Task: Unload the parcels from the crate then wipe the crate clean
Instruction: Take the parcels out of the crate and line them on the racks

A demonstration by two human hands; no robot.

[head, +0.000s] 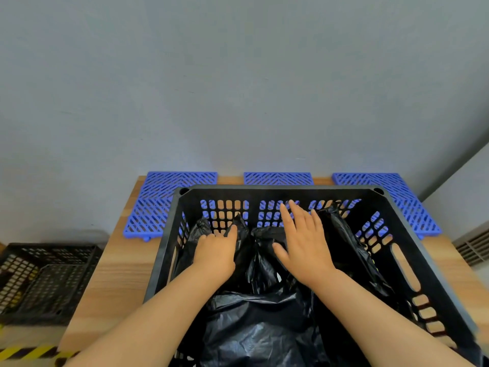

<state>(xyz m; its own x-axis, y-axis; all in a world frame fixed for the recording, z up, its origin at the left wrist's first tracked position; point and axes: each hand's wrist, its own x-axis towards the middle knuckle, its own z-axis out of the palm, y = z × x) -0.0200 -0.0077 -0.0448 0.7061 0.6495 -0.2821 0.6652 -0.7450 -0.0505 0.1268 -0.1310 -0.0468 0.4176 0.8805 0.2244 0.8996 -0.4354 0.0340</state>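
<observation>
My left hand [215,251] grips the black parcel [260,247] near the crate [277,187] far wall; my right hand [304,242] lies flat and spread just right of it, holding nothing; left is nearer.

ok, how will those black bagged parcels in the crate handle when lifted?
Probably floppy: the black bagged parcels are wrapped in thin crinkled film that bunches where the left hand grips. Likely slippery, given the glossy sheen. Weight can't be judged; contents are hidden.
</observation>
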